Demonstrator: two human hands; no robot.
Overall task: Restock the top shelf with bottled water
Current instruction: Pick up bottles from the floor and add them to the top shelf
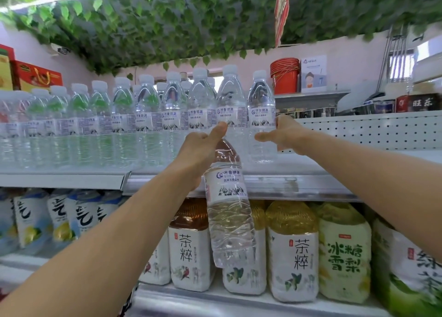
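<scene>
Head view: left hand (199,149) wrapped round the neck and shoulder of a water bottle (228,206), thumb stretched up past the cap end, bottle hanging below the hand in front of the edge of the top shelf (239,181), its base down before the tea bottles (189,245) on the next shelf. Right hand (279,135) curled round the last standing bottle (261,116) at the right end of the water row (95,123), thumb on the near side, fingers round the far side.

Looks full and clear, so probably fairly heavy for a neck hold with one hand. Thin ribbed plastic, likely to dent under a hard squeeze at the middle; smooth label band (224,184) possibly slick. Firmest places to hold: the stiff neck under the cap, or the waist just below the label where the ribs give purchase. Not fragile, though tall and narrow, so likely to tip against its neighbours unless set down flat. Bare shelf right of the row, beside the pegboard panel (358,130), seemingly the free spot.
</scene>
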